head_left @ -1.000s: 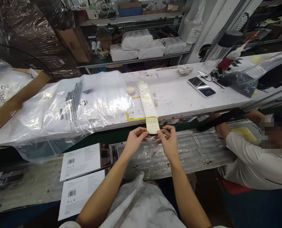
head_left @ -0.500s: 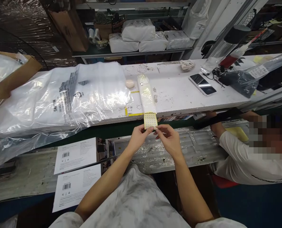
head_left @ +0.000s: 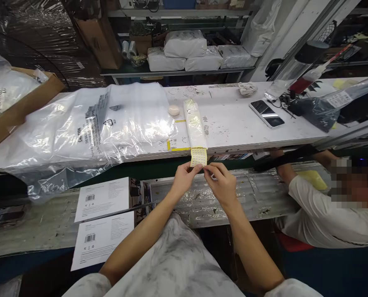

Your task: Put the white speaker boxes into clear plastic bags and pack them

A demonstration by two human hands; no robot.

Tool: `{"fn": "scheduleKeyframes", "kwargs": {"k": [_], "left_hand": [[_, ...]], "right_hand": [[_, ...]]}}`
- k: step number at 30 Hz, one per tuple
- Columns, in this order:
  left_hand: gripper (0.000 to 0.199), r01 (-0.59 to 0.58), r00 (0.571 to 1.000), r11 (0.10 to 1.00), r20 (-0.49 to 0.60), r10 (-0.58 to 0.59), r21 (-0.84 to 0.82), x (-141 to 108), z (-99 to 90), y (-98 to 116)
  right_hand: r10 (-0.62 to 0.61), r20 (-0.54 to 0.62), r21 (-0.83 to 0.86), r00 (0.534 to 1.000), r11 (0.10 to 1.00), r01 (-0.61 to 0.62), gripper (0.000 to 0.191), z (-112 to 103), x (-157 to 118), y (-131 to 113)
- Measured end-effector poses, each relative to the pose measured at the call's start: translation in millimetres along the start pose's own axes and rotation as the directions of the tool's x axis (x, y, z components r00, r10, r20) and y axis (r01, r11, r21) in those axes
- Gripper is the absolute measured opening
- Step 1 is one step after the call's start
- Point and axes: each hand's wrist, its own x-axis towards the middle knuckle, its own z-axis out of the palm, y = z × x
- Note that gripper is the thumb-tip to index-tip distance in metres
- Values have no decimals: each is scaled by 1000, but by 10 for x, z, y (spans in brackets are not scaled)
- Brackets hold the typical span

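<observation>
A pale yellow sheet of small labels (head_left: 198,156) hangs over the front edge of the white shelf, its rows of tiny marks facing me. My left hand (head_left: 184,178) pinches the bottom edge of this sheet between thumb and fingers. Close beside it, at the lower right corner of the sheet, my right hand (head_left: 221,183) is closed in a pinch. Whatever sits between those right fingertips is too small to make out. Behind the sheet, a long bundle in clear wrap (head_left: 195,123) lies on the shelf.
Clear plastic bags (head_left: 134,111) cover the shelf's left part. A beige rounded object (head_left: 174,110) and a phone (head_left: 267,114) lie on the shelf (head_left: 230,119). Two white printed boxes (head_left: 103,198) rest on the lower surface at left. A co-worker's sleeve (head_left: 310,202) shows at right.
The camera view has shifted slightly, so the surroundings sit a little to the right and lower. My right fingers are more bent, still close to the sheet's corner; my left hand keeps its pinch.
</observation>
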Motion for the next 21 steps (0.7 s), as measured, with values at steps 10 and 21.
{"fn": "scheduleKeyframes", "kwargs": {"k": [10, 21], "left_hand": [[30, 141, 990, 980, 33, -137, -141, 15, -74, 70], [39, 59, 997, 997, 54, -62, 46, -46, -52, 104]], "right_hand": [[114, 128, 247, 985, 958, -143, 13, -175, 137, 3], [179, 196, 346, 964, 908, -239, 13, -255, 184, -38]]}}
